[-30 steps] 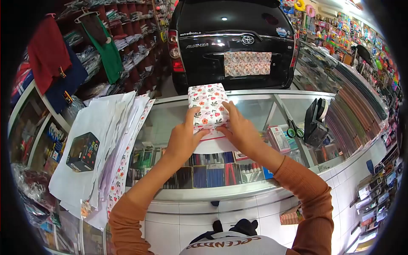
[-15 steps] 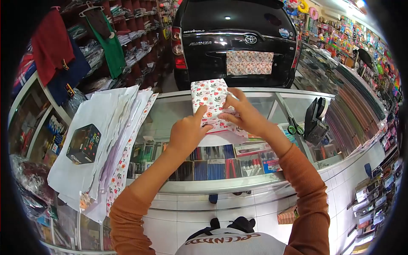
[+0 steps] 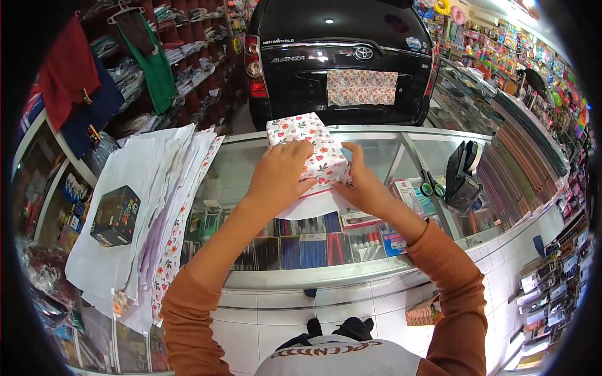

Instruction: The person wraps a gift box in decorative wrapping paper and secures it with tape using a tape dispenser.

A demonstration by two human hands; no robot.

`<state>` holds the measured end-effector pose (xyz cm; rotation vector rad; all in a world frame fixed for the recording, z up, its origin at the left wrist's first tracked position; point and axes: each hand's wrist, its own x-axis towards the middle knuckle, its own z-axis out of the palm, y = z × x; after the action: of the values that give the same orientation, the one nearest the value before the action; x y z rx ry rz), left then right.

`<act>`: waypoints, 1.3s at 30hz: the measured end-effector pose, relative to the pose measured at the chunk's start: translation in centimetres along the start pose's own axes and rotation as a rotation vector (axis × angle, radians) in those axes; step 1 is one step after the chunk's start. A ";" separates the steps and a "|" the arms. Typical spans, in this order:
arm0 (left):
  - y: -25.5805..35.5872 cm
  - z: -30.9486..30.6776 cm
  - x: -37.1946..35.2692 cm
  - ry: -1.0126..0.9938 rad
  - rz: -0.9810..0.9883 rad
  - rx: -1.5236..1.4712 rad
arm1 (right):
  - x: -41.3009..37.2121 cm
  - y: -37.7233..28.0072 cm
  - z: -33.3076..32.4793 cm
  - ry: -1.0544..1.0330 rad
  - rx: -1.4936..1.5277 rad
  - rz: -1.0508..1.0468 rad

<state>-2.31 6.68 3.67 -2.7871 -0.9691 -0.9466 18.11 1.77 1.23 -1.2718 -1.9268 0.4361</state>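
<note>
A parcel in white wrapping paper with red and orange flowers (image 3: 298, 128) lies near the far edge of the glass counter. At its near end the paper's plain white underside (image 3: 310, 207) shows. My left hand (image 3: 279, 172) grips the parcel's left side, fingers bent over the top and thumb towards the near end. My right hand (image 3: 365, 186) holds the paper at the right side, its thumb low by the near corner and its index finger raised along the edge. What is inside the paper is hidden.
Green-handled scissors (image 3: 431, 187) and a black tape dispenser (image 3: 463, 178) are on the counter at right. A stack of paper sheets (image 3: 119, 160) lies left, with a black box (image 3: 117, 215) on it. Pens and markers fill the glass case (image 3: 251, 271). A black car (image 3: 342, 59) stands beyond.
My left fingers have moved up and over the parcel's top. My right hand has shifted lower along the right side, and the loose paper there now lies closer against the parcel, which has turned slightly.
</note>
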 end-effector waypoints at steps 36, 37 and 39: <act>-1.0 2.2 6.1 -0.261 0.400 -0.409 | -1.7 -1.0 -0.2 0.212 -0.751 -0.133; -0.9 2.1 6.1 -0.276 0.395 -0.405 | -2.3 -1.1 -0.1 0.214 -0.742 -0.119; -0.8 1.8 6.2 -0.303 0.388 -0.398 | -3.2 -1.0 0.0 0.206 -0.741 -0.096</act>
<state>2.06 11.11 5.58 -3.3415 -0.2388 -0.7399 18.13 -1.53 0.52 -1.5796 -2.0228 -0.4956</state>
